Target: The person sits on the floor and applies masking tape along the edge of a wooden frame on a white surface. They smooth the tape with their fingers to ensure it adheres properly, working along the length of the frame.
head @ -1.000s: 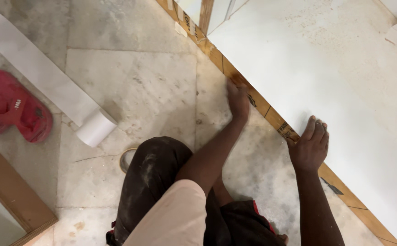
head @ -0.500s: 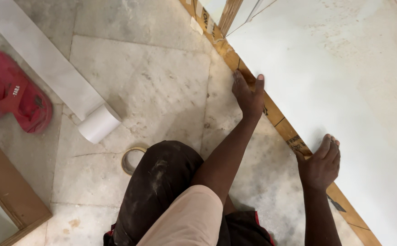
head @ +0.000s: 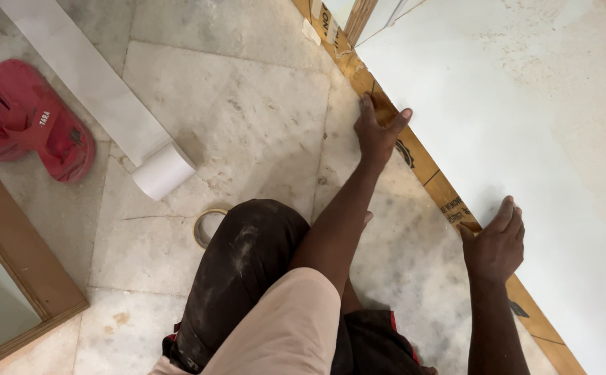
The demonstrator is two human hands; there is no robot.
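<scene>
Brown tape [head: 424,161] runs as a long diagonal band from the top centre of the frame down to the lower right, joining the pale marble floor [head: 247,111] to the white sheet [head: 525,118] that covers the right side. It is glossy tan with dark printing along it, creased in places, and its seams show where one strip meets the next.

Our left hand [head: 376,132] lies flat with fingers spread, palm on the floor and fingertips on the tape, just above the middle of the frame. Our right hand [head: 496,243] presses lower down in the right half, fingers loosely curled, resting over the tape's edge and onto the white sheet. Neither hand holds anything.

Compared with half a second ago, both hands sit at much the same points along the tape; the left fingers have opened out from a tighter pinch on the edge to a flatter press, and the view has barely shifted.

Near our dark-trousered knee [head: 247,257] a tape roll [head: 206,226] lies flat on the floor, partly hidden. A roll of white sheeting [head: 162,170] trails to the upper left, beside red sandals [head: 35,121]. A wooden frame [head: 18,271] fills the lower left corner.
</scene>
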